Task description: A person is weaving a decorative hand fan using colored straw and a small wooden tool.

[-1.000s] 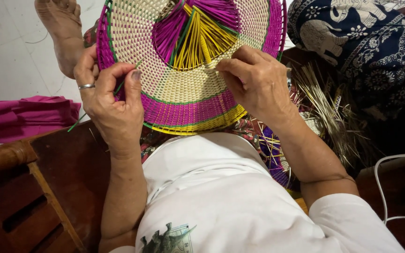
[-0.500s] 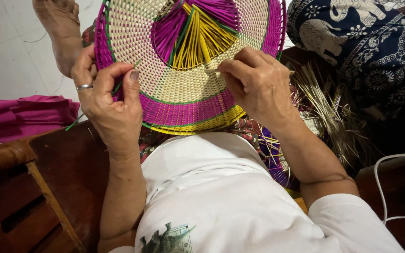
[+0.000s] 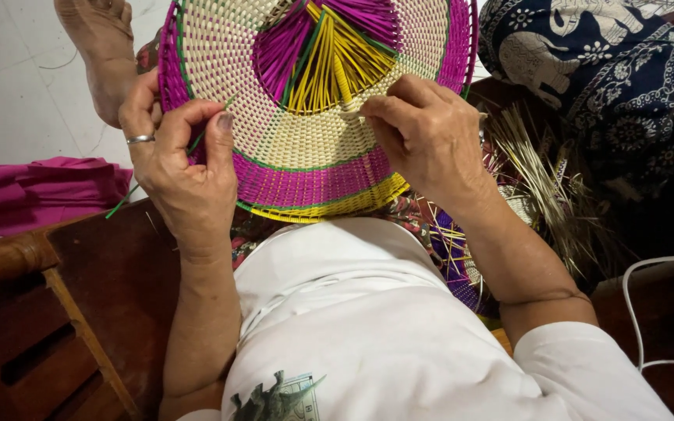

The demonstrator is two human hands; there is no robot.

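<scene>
Gripping the near left edge of the round woven fan, the left hand is closed on it: thumb on the face, fingers curled behind the rim. A thin green strand runs through this hand, pinched between thumb and forefinger, its free end trailing out below the knuckles. A ring sits on one finger.

Right hand rests on the fan face, right of the left hand. Fingertips drawn together, pinching a pale strip at the base of the yellow spokes. Whether the strip is fully clamped: cannot tell, the fingertips hide it.

Fan: held tilted in front of the body, above the lap, between both hands. Cream weave, magenta and green bands, yellow outer edge nearest the person.

Beyond the left hand: a bare foot on the pale floor. Left of it, folded magenta cloth. Below the left forearm, a dark wooden chair. Right of the right hand, a bundle of loose dry straw and a dark blue patterned fabric. White cable near the right elbow.
</scene>
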